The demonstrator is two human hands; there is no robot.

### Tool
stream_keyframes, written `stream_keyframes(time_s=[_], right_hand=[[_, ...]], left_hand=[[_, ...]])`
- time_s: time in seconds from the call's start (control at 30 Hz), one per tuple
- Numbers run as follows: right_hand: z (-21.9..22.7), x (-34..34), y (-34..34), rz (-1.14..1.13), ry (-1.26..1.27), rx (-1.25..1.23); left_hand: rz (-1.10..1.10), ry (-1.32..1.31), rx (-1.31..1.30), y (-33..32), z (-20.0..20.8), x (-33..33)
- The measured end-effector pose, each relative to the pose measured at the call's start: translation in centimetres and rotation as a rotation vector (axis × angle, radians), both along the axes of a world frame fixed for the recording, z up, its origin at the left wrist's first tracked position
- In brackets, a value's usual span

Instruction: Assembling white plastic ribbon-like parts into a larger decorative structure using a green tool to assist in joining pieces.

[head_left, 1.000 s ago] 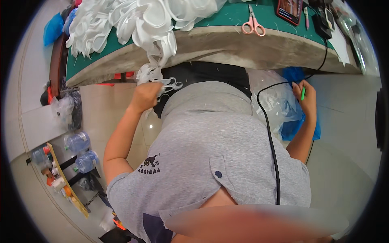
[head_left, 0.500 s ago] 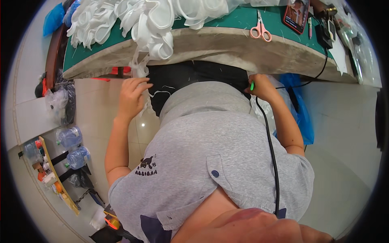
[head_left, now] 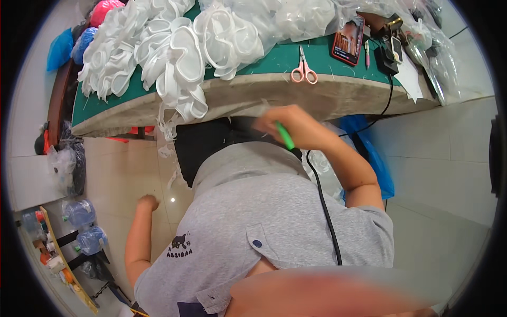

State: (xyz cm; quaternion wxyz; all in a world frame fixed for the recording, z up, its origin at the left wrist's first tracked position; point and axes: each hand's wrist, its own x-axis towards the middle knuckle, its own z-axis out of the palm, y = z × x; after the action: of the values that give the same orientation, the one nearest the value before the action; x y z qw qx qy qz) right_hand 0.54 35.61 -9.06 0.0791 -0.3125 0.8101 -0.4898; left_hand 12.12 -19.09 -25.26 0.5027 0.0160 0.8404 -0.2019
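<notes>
My right hand (head_left: 293,124) is closed on a slim green-handled tool (head_left: 284,136) in front of the table edge, over my black-clad lap. Its fingertips and the tool's far end are blurred. My left hand (head_left: 149,202) hangs low at my left side above the tiled floor, touching nothing that shows; its fingers are turned away and hidden. A strip of white goggle-shaped pieces (head_left: 186,58) hangs over the table's front edge. More white goggle-shaped pieces (head_left: 113,55) are heaped at the left of the green tabletop (head_left: 253,67).
Pink-handled scissors (head_left: 303,67) lie near the front edge. A phone (head_left: 348,39), a pen (head_left: 367,54) and a black adapter (head_left: 386,61) with a cable are on the right. A blue bag (head_left: 376,164) is beneath. Large clear bottles (head_left: 91,240) stand on the left.
My right hand has risen and moved left across my lap with the green-handled tool. My left hand has dropped away from the table edge. The view has shifted, showing more of the tabletop.
</notes>
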Motion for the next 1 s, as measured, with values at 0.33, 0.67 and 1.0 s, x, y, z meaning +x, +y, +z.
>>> stream_keyframes(time_s=[0.33, 0.67, 1.0], right_hand=[[2.4, -3.7, -4.6, 0.008, 0.333, -0.068], [4.1, -6.8, -6.1, -0.398, 0.512, -0.136], [2.7, -11.1, -11.7, -0.447, 0.591, 0.101]], left_hand=[[-0.102, 1.299, 1.065, 17.8, 15.7, -9.3], [-0.095, 1.727, 1.169, 26.6, 18.9, -18.0], [-0.017, 1.844, 1.175, 26.7, 17.4, -17.9]])
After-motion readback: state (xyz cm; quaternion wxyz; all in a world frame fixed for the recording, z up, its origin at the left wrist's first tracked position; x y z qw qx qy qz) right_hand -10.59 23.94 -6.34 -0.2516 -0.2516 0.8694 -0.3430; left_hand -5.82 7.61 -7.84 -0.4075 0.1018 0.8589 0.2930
